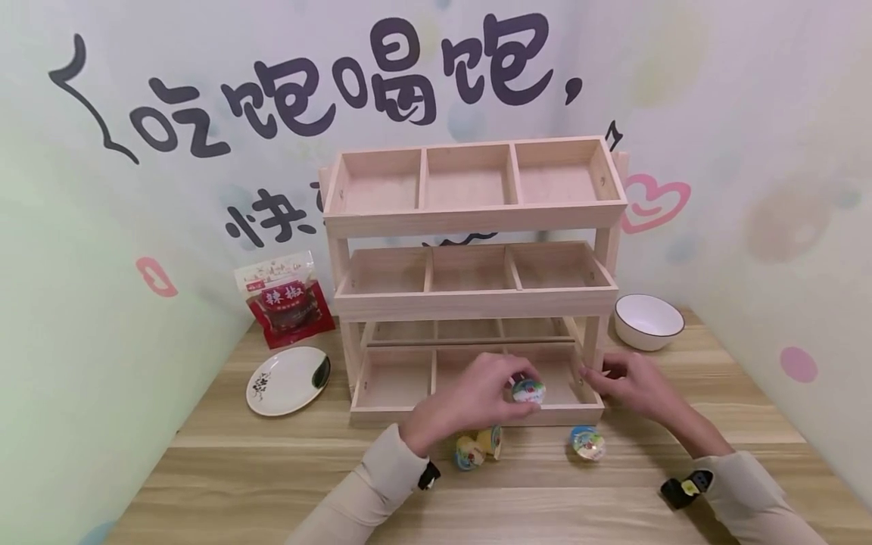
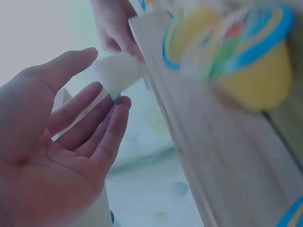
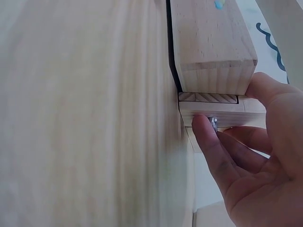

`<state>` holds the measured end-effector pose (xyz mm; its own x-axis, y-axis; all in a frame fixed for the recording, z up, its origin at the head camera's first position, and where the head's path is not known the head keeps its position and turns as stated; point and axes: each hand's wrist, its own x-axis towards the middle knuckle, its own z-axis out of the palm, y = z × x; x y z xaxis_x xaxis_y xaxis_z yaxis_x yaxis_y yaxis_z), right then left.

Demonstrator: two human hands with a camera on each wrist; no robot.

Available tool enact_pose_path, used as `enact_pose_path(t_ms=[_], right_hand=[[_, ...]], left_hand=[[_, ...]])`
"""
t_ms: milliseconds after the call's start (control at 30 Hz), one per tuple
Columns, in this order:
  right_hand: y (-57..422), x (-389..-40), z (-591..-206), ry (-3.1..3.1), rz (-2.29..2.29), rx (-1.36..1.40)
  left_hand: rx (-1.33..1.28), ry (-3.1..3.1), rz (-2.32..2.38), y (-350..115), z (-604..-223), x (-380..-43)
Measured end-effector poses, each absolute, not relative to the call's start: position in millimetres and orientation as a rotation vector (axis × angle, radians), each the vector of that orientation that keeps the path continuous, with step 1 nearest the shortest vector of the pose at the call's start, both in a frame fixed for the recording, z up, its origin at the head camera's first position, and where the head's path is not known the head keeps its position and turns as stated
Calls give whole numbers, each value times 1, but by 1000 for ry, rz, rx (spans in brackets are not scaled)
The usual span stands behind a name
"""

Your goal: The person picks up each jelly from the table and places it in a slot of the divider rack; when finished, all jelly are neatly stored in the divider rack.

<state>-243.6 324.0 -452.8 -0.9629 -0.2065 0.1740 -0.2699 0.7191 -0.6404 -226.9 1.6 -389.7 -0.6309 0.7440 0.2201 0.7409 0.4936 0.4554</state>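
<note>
Closest in, two yellow-filled cups [image 1: 468,455] sit together on the table [image 1: 259,469], another lidded cup [image 1: 588,444] rightward. Beyond — the left hand [image 1: 480,390] pinches a pale-filled cup [image 1: 528,391] by the bottom tray's [image 1: 402,416] right compartment; the right hand [image 1: 632,382] grips the wooden rack's [image 1: 470,221] right side. Farther back: plate [image 1: 286,382], bowl [image 1: 647,322], red bag [image 1: 289,303].

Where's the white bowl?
In the head view, the white bowl stands on the table to the right of the wooden rack, just beyond the right hand.
</note>
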Motion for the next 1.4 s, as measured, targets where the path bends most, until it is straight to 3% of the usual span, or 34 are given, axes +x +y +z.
enact_pose_path(t_ms=[633,1400], right_hand=[[325,-243,-453,-2828,1096,388],[325,-244,-455,-2825,1100,376]], left_hand=[[1272,2685,665,24,-395,-263],[1208,2730,505,32,-404,-270]])
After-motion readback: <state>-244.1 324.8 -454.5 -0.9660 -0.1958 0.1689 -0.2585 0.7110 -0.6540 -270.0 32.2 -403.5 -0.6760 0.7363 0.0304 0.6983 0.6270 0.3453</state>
